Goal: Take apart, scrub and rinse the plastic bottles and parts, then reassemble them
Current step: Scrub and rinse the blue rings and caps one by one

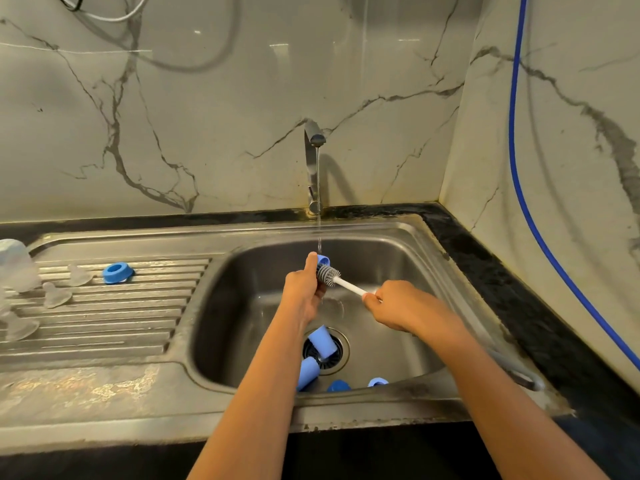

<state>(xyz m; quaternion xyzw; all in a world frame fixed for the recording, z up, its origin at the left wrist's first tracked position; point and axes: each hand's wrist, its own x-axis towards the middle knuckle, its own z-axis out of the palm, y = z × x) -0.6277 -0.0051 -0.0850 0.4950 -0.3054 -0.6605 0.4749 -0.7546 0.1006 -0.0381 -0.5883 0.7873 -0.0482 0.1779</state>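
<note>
While water runs from the tap (pixel 313 168) into the steel sink (pixel 398 258), the left hand (pixel 304 289) holds a small blue ring (pixel 323 260) up in the stream, grip curled round it, thumb on top. Right hand (pixel 391 306): grip closed on the white handle of a bottle brush (pixel 341 282), grey bristle head touching the ring from just below. Both hands are above the basin, well clear of the drain (pixel 337 355). Down in the basin are two blue caps: one (pixel 322 339) lies across the drain, the other (pixel 307 372) just beside it toward the near wall, partly hidden by the left forearm. Two more blue parts (pixel 338 386) (pixel 377 381) sit at the near wall, cut off by the rim. On the ribbed drainboard (pixel 138 306) left of the basin: a second blue ring (pixel 117 271), two clear teats (pixel 79 274) (pixel 57 295), and a clear bottle (pixel 17 265) upside down at the far left edge. Another clear piece (pixel 20 329) is nearer, too blurred to identify. A blue hose (pixel 519 168) runs down the right wall.
</note>
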